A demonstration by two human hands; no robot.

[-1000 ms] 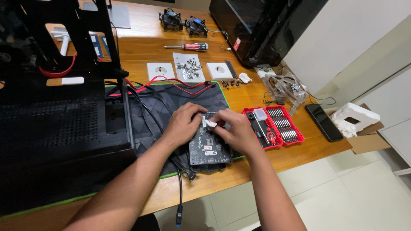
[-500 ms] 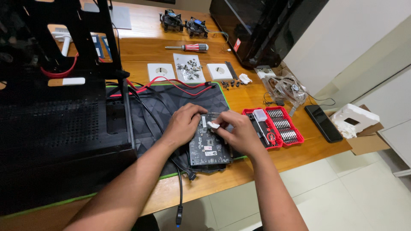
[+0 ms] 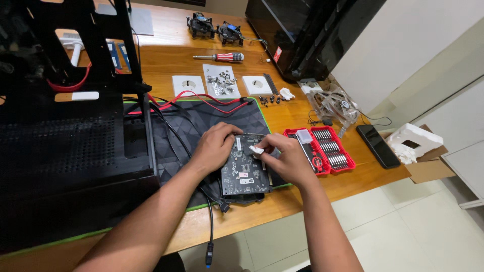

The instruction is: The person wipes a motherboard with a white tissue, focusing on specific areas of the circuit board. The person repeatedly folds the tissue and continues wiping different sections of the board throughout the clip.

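Head view: a dark card (image 3: 245, 171) with small white and red labels near its lower edge lies on the black mat (image 3: 201, 126) on the bench (image 3: 282, 201). The left hand (image 3: 214, 147) curls over its left edge. The right hand's (image 3: 287, 160) fingers pinch a white wipe (image 3: 256, 149) on its top. A red bit case (image 3: 320, 149) lies just right. The wipe has moved slightly left since earlier.

Soft, even indoor light, fairly bright. The wooden bench (image 3: 166, 58) shines warm, shadows stay faint, the black case (image 3: 60, 151) swallows detail. Sharp focus throughout; wide-angle bending at the edges.
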